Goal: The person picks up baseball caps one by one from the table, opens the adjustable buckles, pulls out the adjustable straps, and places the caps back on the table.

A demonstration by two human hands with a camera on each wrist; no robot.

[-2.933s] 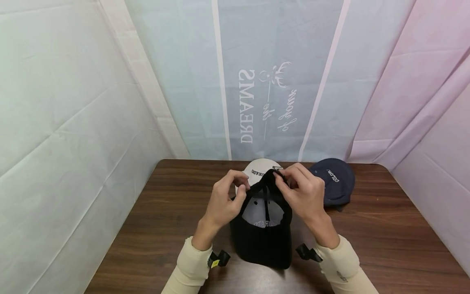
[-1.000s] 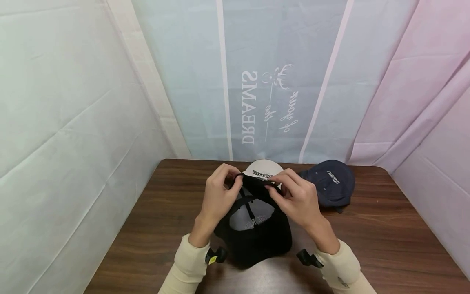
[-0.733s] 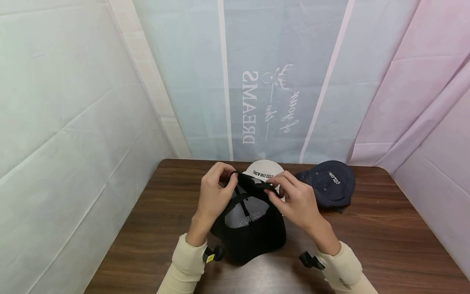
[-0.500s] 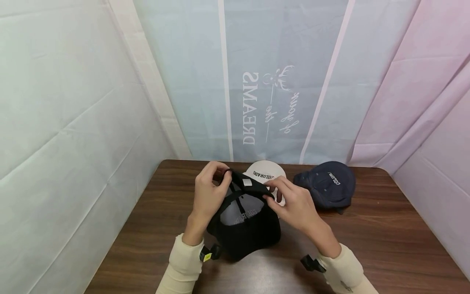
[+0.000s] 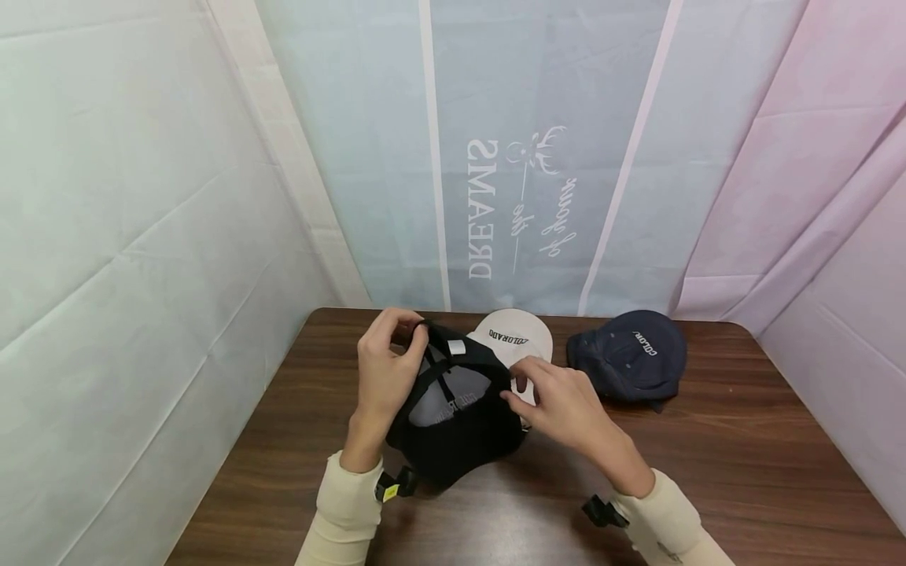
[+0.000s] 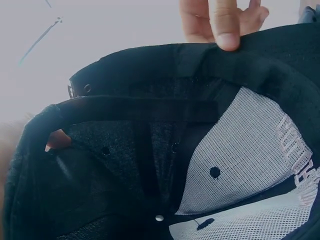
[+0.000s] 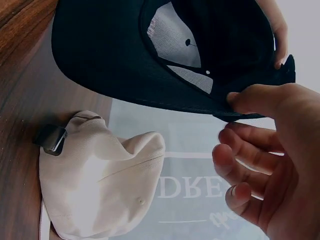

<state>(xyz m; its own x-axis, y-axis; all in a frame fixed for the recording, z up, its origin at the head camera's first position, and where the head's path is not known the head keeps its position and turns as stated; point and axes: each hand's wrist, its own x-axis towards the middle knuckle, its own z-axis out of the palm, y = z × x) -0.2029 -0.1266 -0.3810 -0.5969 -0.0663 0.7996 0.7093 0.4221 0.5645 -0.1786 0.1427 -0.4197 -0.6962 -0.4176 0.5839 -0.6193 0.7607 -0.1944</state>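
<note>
A black baseball cap (image 5: 460, 448) is held up with its inside facing me and its brim toward the front; light mesh and mirrored lettering show within. My left hand (image 5: 385, 365) pinches the back edge near the strap, at the cap's upper left. At the opposite side of the opening, my right hand (image 5: 566, 399) pinches the band between thumb and fingers. In the left wrist view, one right-hand digit (image 6: 227, 32) lies over the band's edge. The right wrist view shows my right thumb (image 7: 250, 100) on the rim, with the other fingers curled loosely below.
A white cap (image 5: 511, 328) with COLORADO lettering stands behind the black one, partly covered by it. To its right sits a navy cap (image 5: 630, 358). Both are near the back edge of the dark wooden table (image 5: 736, 440). A printed cloth backdrop (image 5: 524, 94) hangs behind.
The black cap has shifted left and turned, bringing a white inner label into view. My left hand has moved left with it, while my right hand has moved along the rim toward the front.
</note>
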